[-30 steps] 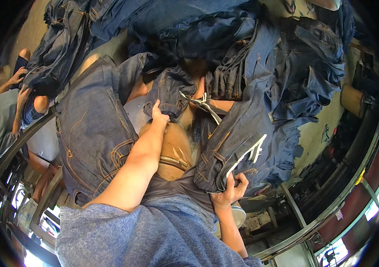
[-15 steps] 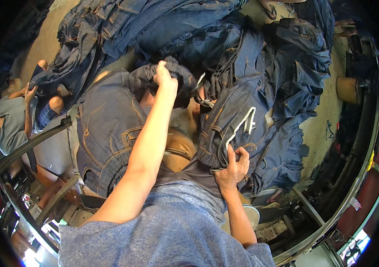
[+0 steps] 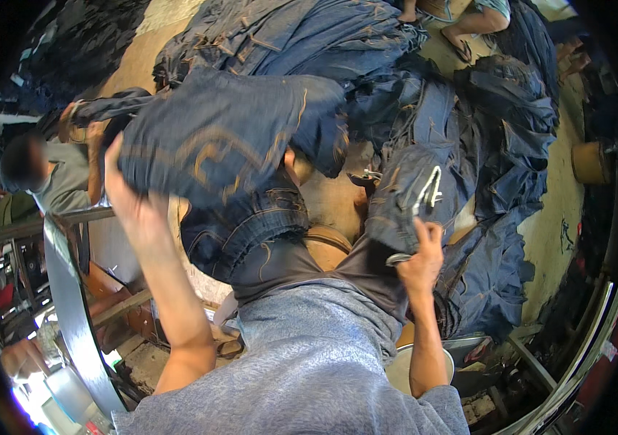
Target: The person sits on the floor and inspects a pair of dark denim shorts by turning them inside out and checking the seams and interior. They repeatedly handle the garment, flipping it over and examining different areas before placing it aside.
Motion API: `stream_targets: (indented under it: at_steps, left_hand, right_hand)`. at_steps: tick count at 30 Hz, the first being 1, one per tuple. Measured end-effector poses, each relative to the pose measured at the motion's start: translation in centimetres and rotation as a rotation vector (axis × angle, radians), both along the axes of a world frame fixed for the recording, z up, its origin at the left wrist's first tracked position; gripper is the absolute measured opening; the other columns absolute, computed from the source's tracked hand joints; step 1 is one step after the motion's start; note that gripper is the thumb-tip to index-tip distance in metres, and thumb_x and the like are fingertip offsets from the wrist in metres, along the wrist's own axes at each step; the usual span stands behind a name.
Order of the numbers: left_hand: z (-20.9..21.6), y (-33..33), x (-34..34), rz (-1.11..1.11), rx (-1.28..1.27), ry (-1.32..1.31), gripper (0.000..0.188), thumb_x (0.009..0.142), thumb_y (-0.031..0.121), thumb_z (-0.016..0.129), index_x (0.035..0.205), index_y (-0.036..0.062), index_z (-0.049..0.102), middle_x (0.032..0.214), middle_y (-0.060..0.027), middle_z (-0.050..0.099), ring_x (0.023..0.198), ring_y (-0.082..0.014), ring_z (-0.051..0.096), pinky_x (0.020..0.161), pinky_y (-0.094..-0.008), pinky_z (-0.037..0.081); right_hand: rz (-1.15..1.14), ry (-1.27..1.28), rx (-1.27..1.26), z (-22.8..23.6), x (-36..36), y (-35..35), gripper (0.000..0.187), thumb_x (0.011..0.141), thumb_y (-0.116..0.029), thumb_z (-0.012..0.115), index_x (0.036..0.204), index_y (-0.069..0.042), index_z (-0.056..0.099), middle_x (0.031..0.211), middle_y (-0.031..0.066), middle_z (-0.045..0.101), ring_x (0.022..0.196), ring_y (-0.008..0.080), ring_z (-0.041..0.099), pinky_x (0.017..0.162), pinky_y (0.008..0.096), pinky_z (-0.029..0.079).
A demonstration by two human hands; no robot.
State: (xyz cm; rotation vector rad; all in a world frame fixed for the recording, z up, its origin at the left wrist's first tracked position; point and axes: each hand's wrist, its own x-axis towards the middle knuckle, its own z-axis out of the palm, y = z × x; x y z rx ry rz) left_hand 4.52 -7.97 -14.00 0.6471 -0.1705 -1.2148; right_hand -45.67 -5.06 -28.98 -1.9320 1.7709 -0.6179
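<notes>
My left hand (image 3: 131, 199), blurred by motion, grips the edge of a dark blue pair of jeans (image 3: 207, 138) and holds it raised and spread out at the left. Orange stitching runs across the lifted denim. More folded jeans (image 3: 251, 225) lie over my left thigh beneath it. My right hand (image 3: 422, 261) is closed over my right thigh, around a small metal tool (image 3: 398, 259) whose curved end shows; its exact kind is hidden. Just beyond the fingers lies another pair of jeans (image 3: 403, 192) with a white mark on it.
Large heaps of jeans (image 3: 309, 36) cover the floor ahead, with more (image 3: 508, 145) at the right. A person (image 3: 69, 174) sits at the left holding dark cloth. Another person's leg (image 3: 479, 25) shows at the far right. A metal rail (image 3: 80, 319) curves beside me.
My left hand has swung left, lifting and spreading the jeans across the left side. My right hand stays by the marked jeans. The view has shifted slightly.
</notes>
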Motion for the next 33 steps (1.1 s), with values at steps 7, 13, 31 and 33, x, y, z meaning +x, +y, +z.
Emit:
stream_targets:
  at_steps: [7,13,31,33]
  left_hand:
    - [-14.3,18.9,-5.0,0.221,0.924,-0.171,0.049,0.101,0.023,0.080,0.143,0.0020,0.068,0.141,-0.0109,0.073,0.127,-0.0263,0.070,0.111,-0.0450,0.056]
    - [-20.4,21.7,-4.6,0.008,0.761,-0.002,0.059,0.100,0.052,0.079,0.141,0.0102,0.073,0.139,-0.0071,0.078,0.131,-0.0294,0.069,0.120,-0.0538,0.044]
    - [-20.9,25.0,-3.5,0.235,0.492,-0.090,0.057,0.110,0.036,0.066,0.157,0.0059,0.057,0.163,-0.0150,0.059,0.150,-0.0278,0.057,0.122,-0.0467,0.050]
    - [-20.5,27.3,-3.2,0.205,0.567,-0.073,0.055,0.110,0.034,0.065,0.157,0.0057,0.056,0.164,-0.0156,0.058,0.150,-0.0281,0.056,0.123,-0.0468,0.049]
  right_hand:
    - [-0.464,-0.772,0.048,8.4,-4.7,-12.7,0.054,0.115,-0.030,0.061,0.152,0.009,0.063,0.154,0.0191,0.068,0.139,0.0278,0.065,0.122,0.0394,0.045]
    - [-0.043,-0.841,-0.103,20.9,6.0,-17.8,0.039,0.106,-0.035,0.082,0.130,-0.005,0.080,0.119,-0.0007,0.080,0.104,0.0098,0.070,0.095,0.0278,0.053]
    - [1.055,0.079,0.147,2.1,29.2,-1.4,0.072,0.107,-0.074,0.050,0.167,-0.035,0.054,0.180,0.0247,0.034,0.156,0.0545,0.041,0.113,0.0659,0.044]
    - [1.052,-0.021,0.080,2.7,28.9,1.0,0.074,0.106,-0.074,0.051,0.168,-0.035,0.055,0.178,0.0250,0.039,0.152,0.0559,0.045,0.108,0.0605,0.045]
